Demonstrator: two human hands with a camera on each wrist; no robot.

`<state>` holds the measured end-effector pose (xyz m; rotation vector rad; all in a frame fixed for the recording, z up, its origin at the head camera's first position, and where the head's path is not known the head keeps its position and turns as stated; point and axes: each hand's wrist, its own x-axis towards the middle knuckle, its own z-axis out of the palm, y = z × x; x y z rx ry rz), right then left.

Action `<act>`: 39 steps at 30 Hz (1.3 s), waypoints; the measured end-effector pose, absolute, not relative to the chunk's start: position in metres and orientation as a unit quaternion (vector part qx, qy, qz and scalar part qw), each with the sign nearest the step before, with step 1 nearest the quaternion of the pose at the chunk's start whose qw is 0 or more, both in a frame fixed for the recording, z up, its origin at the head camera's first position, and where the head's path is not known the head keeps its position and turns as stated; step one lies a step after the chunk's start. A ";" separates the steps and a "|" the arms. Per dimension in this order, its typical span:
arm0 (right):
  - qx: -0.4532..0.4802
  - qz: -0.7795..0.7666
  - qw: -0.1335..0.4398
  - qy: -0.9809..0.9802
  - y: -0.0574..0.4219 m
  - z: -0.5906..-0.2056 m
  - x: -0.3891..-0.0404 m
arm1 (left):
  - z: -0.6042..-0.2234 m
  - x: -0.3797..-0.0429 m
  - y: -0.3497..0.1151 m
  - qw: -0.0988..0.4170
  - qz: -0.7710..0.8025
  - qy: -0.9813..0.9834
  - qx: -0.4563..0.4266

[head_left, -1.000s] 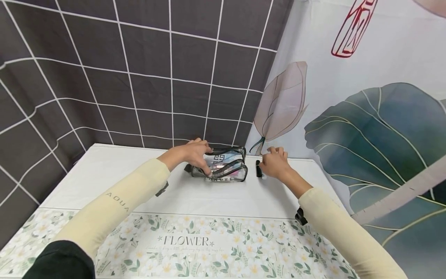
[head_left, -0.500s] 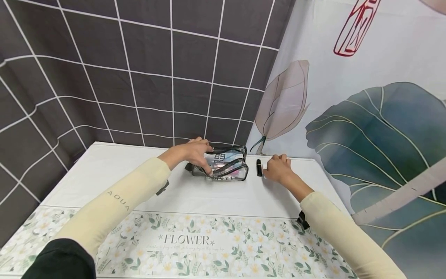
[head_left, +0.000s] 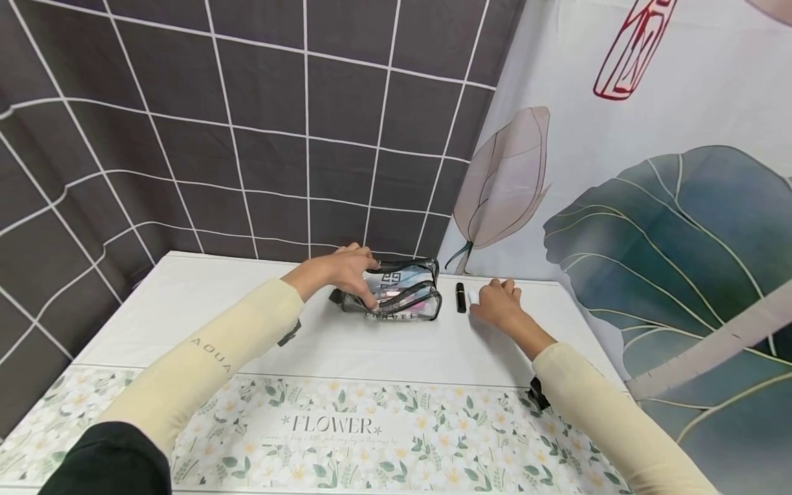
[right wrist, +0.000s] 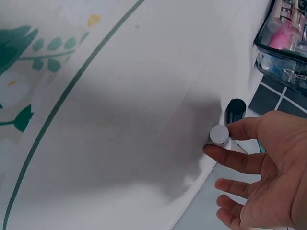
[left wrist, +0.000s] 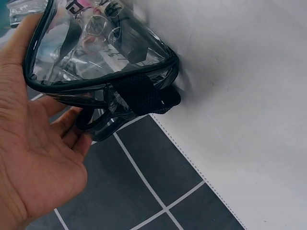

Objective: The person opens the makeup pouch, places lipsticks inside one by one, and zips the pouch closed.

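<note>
The clear pouch (head_left: 427, 309) lies on the white tabletop (head_left: 346, 350), its see-through walls edged in black piping, with a dark square emblem on top and lettering, partly hidden, along its near side. Through the plastic show a bright pink item (right wrist: 284, 38), a small clear round container (left wrist: 96, 26) and a dark blocky piece (left wrist: 129, 45), among bluish and other packets too jumbled to tell apart; whether the zip is fully drawn cannot be told. A black strap (left wrist: 136, 93) sits at the end of the pouch. The left hand (head_left: 348, 270) grips the pouch at its left end, thumb on the near side and fingers round the far side. To the right of the pouch, well apart from it, the right hand (head_left: 498, 303) pinches a small white cylinder (right wrist: 219, 135) between thumb and index finger, the other fingers spread loosely; the cylinder is plain, with a smooth, flat, round end. Between the pouch and that cylinder is a slim, glossy black tube (head_left: 460, 298), near the right thumb. Behind the pouch rises a dark backdrop (head_left: 340, 165) with white grid lines, and on its near side runs a floral strip (head_left: 334, 454) printed with the word FLOWER.
</note>
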<state>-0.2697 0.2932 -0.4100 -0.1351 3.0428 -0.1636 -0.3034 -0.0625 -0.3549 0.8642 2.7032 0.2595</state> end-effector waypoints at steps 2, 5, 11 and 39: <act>-0.043 -0.057 0.046 0.996 0.293 -0.410 -0.270 | -0.355 -0.304 -0.063 0.145 0.090 0.938 0.301; -0.042 -0.062 0.048 0.996 0.293 -0.410 -0.270 | -0.355 -0.305 -0.063 0.145 0.090 0.938 0.302; -0.043 -0.065 0.035 0.996 0.297 -0.402 -0.271 | -0.355 -0.303 -0.063 0.150 0.088 0.938 0.301; -0.127 -0.089 -0.082 0.984 0.274 -0.334 -0.280 | -0.356 -0.302 -0.063 0.147 0.094 0.938 0.300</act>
